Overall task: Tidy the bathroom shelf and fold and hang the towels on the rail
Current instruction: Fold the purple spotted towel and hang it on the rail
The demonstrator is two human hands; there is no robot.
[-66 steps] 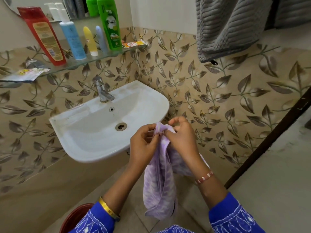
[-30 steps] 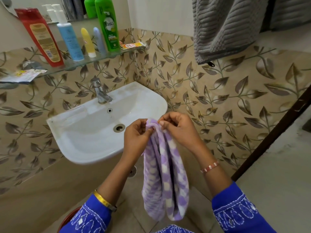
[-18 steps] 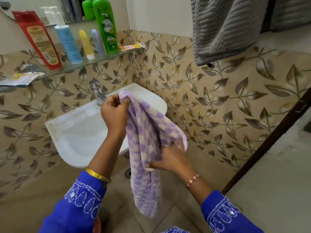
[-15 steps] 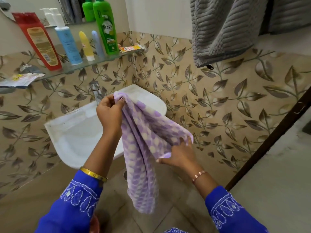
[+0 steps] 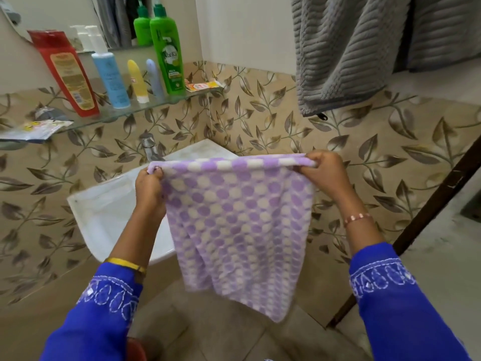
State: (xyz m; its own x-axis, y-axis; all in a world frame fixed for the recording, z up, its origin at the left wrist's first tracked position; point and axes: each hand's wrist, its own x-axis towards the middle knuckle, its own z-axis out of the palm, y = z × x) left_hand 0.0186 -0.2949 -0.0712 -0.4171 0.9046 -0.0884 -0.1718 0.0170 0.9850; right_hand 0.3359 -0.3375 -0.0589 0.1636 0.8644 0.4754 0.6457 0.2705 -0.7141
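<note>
A purple and white checked towel (image 5: 239,225) hangs spread flat in front of me, held by its top edge. My left hand (image 5: 149,187) pinches the top left corner and my right hand (image 5: 322,169) pinches the top right corner. A grey ribbed towel (image 5: 346,50) hangs at the upper right; the rail above it is out of view. The glass shelf (image 5: 161,105) on the left wall carries a red bottle (image 5: 66,74), a blue pump bottle (image 5: 109,76), a yellow tube (image 5: 136,80), a lilac tube (image 5: 153,78), a green bottle (image 5: 166,53) and an orange sachet (image 5: 203,86).
A white washbasin (image 5: 109,212) with a chrome tap (image 5: 148,145) sits below the shelf, partly behind the towel. A silvery packet (image 5: 33,128) lies at the shelf's left end. A mirror (image 5: 78,11) is above. A dark door frame (image 5: 426,217) slants at the right.
The towel was bunched and hanging from my left hand; my right hand slid to the other corner and moved right, so the towel now hangs spread wide between both hands.
</note>
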